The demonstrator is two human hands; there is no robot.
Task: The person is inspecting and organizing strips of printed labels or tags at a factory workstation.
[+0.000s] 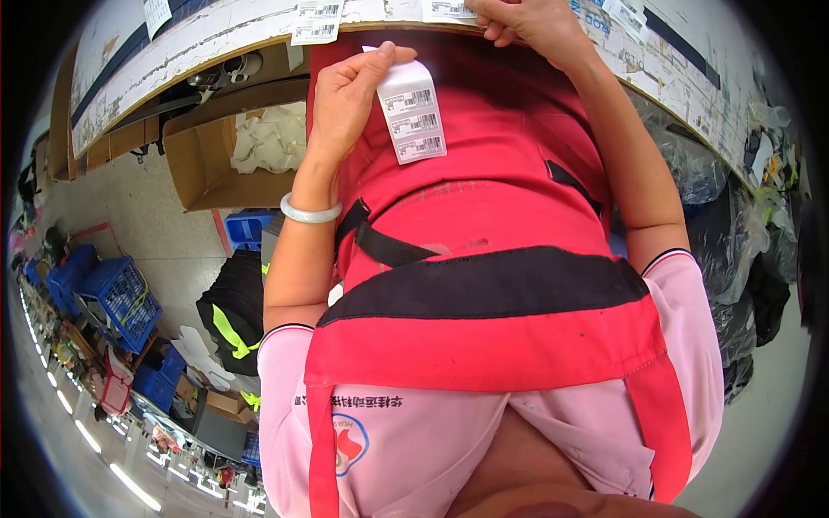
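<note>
My left hand [350,95], with a pale bangle at its wrist, pinches the upper end of a strip of white barcode labels [414,125]. The strip hangs down in front of my red apron [484,216]. My right hand [535,26] is at the edge of the worktable [216,39], its fingers bent and pressed together. Beside those fingertips lies a white printed label [446,10] on the table edge. Whether the fingers grip this label cannot be made out. Another barcode label sheet [317,22] overhangs the edge, between my two hands and further left.
Below the table at the left stands an open cardboard box [199,168] with pale scraps inside. Blue crates [125,302] and a black bag [233,298] with yellow-green straps are on the left. Clear plastic bags [725,224] crowd the right side. More labels [626,17] lie on the tabletop.
</note>
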